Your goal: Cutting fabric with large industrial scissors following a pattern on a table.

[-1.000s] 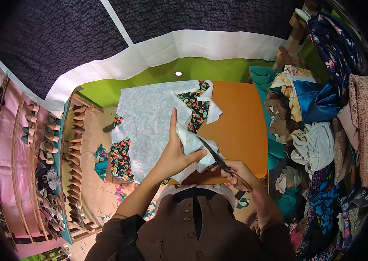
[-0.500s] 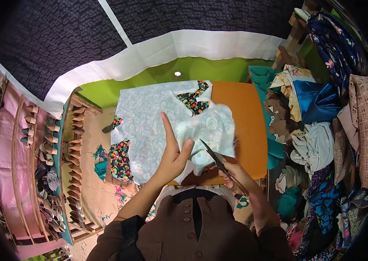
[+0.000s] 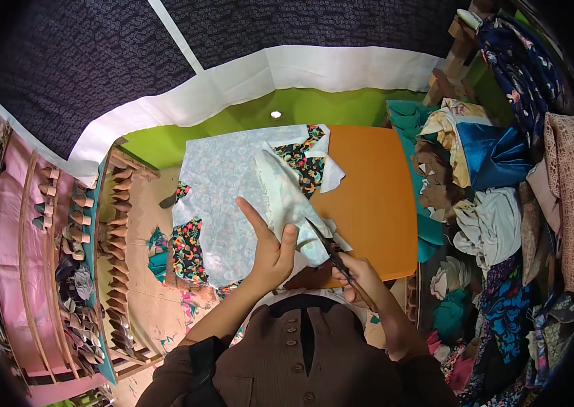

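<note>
My right hand is closed round dark scissors, whose blades point up and left against a light piece of cloth. This piece is folded, pale side up, with a frayed edge. My left hand is beside its lower left part, thumb and index finger stretched wide apart; the other fingers are mostly hidden. Beneath lies a larger sheet of patterned fabric, pale reverse up, its dark floral face showing at turned corners. It covers the left part of the orange table.
At left, racks hold several wooden shoe lasts. Piled cloth fills the right side, with a blue satin piece. Fabric scraps litter the floor at left. A dark patterned cloth hangs beyond the table.
The light cloth piece has swung left and folded over, uncovering more of the table and the floral corner. My left hand and its index finger have lowered slightly; the scissors have shifted slightly left.
</note>
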A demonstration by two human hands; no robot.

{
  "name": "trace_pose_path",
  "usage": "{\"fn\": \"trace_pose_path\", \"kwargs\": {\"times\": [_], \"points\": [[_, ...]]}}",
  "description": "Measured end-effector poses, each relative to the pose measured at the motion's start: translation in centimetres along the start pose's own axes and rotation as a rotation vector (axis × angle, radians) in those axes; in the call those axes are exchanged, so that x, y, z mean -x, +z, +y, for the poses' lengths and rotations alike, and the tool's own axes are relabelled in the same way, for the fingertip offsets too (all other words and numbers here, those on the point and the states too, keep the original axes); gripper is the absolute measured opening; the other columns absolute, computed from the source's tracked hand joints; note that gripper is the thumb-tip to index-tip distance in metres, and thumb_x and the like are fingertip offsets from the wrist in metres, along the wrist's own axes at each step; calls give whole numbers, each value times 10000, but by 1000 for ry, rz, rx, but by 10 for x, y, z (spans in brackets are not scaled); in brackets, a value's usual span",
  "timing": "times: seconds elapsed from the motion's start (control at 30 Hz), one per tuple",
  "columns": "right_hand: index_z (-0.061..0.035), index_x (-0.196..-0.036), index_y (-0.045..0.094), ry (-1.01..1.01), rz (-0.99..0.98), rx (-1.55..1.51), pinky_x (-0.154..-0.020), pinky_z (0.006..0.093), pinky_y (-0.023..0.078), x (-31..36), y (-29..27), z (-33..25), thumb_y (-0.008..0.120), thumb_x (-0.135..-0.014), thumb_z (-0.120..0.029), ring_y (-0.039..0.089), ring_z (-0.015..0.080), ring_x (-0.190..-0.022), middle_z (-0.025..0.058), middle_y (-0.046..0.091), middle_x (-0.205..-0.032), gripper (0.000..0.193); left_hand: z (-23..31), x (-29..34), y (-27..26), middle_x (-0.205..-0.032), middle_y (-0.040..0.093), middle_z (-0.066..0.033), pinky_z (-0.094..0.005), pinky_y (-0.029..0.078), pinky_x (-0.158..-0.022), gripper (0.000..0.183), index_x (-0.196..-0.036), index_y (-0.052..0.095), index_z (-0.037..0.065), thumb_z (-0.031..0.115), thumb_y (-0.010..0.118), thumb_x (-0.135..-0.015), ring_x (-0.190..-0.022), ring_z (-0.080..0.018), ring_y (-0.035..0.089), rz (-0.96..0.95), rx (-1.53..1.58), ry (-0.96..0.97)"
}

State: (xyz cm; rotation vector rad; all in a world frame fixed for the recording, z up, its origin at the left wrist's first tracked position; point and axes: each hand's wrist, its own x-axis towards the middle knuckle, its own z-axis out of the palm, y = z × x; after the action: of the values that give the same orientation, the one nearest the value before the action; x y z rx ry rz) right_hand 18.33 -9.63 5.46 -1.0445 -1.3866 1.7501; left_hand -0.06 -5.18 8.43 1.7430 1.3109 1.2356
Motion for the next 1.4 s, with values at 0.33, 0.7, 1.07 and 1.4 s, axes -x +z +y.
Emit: {"fn": "trace_pose_path", "kwargs": {"times": [0.33, 0.7, 1.07, 1.4], "points": [[49, -955, 473, -232, 233, 348, -485, 224, 293, 0, 8, -18, 562, -454, -762, 352, 96, -559, 14, 396, -666, 957, -2, 19, 8, -1319, -291, -226, -357, -50, -1017, 802, -1224, -278, -72, 157, 406, -876, -1265, -276, -147, 68, 160, -11], [41, -1016, 487, -217, 193, 282, -489, 228, 297, 2, 6, -13, 539, -460, -782, 358, 98, -553, 8, 398, -668, 995, -1, 23, 6, -1383, -187, -117, -342, 89, -1018, 801, -1314, -196, 46, 63, 418, -800, -1276, -187, 24, 119, 230, -6], [28, -1046, 502, 146, 80, -141, -519, 161, 245, 0, 1, 6, 579, -447, -734, 310, 22, -578, -51, 318, -673, 973, 10, 18, 5, -1275, 282, -148, -266, 389, -795, 1007, -1313, -235, 221, -138, 472, -693, -994, -176, 437, 115, 611, -173], [27, -1080, 452, 148, 17, -311, -493, 131, 219, 3, 7, -13, 532, -478, -775, 282, 2, -563, -62, 287, -690, 1006, 10, 22, 6, -1348, 194, -137, -382, 326, -948, 909, -1366, -19, 189, -24, 567, -705, -1185, -271, 330, 47, 1039, -388]]}}
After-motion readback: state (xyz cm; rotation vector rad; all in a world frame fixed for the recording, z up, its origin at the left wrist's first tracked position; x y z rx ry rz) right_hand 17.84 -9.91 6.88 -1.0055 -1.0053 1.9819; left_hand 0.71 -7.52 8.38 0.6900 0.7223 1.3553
